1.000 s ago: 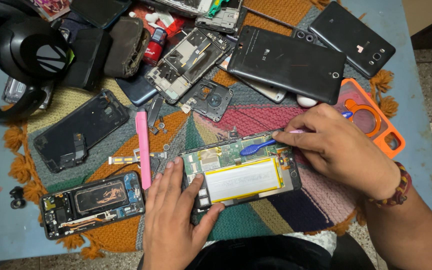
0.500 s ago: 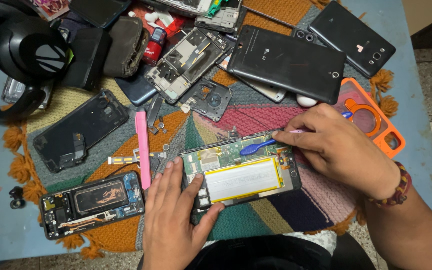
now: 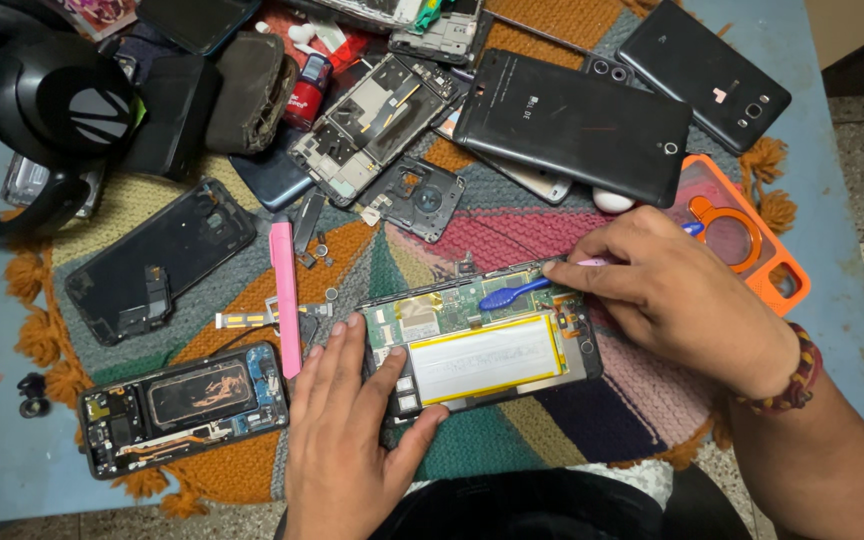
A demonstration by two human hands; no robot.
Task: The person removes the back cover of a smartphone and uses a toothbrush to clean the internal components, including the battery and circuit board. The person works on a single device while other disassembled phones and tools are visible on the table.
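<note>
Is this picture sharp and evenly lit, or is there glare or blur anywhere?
Head view: sharp overall, soft even light, faint shadows; mild sheen on the opened phone battery by the left hand; right hand crisp, no motion blur; edges bend slightly.

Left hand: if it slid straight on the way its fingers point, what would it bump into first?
The left hand points up the mat, fingers on the opened phone's left end. Straight on, it would probably meet the small loose parts first, then the bare phone frame; height is hard to judge.
</note>
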